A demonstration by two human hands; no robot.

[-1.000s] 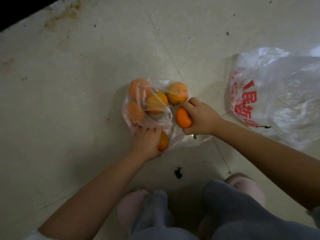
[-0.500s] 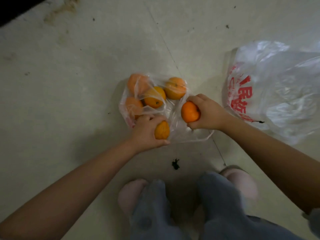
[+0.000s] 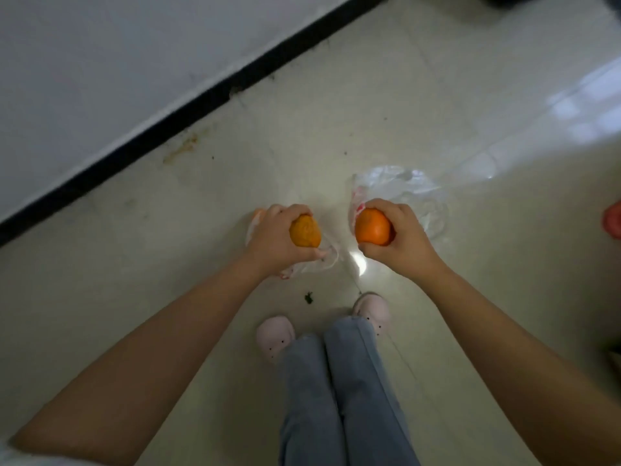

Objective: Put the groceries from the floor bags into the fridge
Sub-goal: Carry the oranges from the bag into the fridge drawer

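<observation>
My left hand [image 3: 274,238] grips a yellow-orange orange [image 3: 305,231] well above the floor. My right hand [image 3: 403,238] holds a deeper orange one [image 3: 372,227] at the same height, a hand's width to the right. Under my left hand lies the clear bag of oranges [image 3: 324,258], mostly hidden, with one fruit's edge [image 3: 258,214] peeking out at its left. The second clear bag with red print [image 3: 411,193] lies on the floor behind my right hand.
A white wall with a black skirting strip [image 3: 201,99] runs diagonally across the upper left. My feet in pink slippers [image 3: 275,334] stand on the pale tiled floor. A red object [image 3: 613,218] shows at the right edge. A dark speck [image 3: 309,297] lies near my feet.
Both hands have lifted away from the bag, each with an orange. The view has risen and pulled back, so the bags look smaller and the wall has come into sight.
</observation>
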